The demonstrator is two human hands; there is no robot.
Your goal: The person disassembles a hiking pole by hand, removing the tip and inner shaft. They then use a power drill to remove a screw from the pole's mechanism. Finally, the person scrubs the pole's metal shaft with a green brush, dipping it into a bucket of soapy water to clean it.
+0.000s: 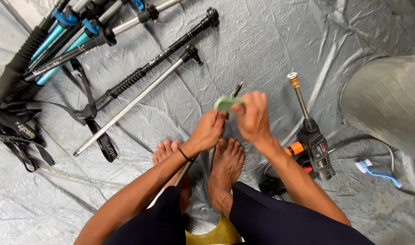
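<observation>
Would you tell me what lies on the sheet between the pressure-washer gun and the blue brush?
In the head view, between the pressure-washer gun and the blue brush, only bare grey sheet and a thin grey hose show.

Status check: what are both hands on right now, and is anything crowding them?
Left hand grips pole section. Right hand presses green pad against it. Spray gun lies to the right, poles to the left, all apart from the hands.

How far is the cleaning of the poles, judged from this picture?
Done: cannot tell; no laid-out pole looks plainly cleaned. In hand: left hand grips one pole section, right hand rubs it with a green pad. Left: loose silver pole and bundled poles lie apart, untouched.
</observation>
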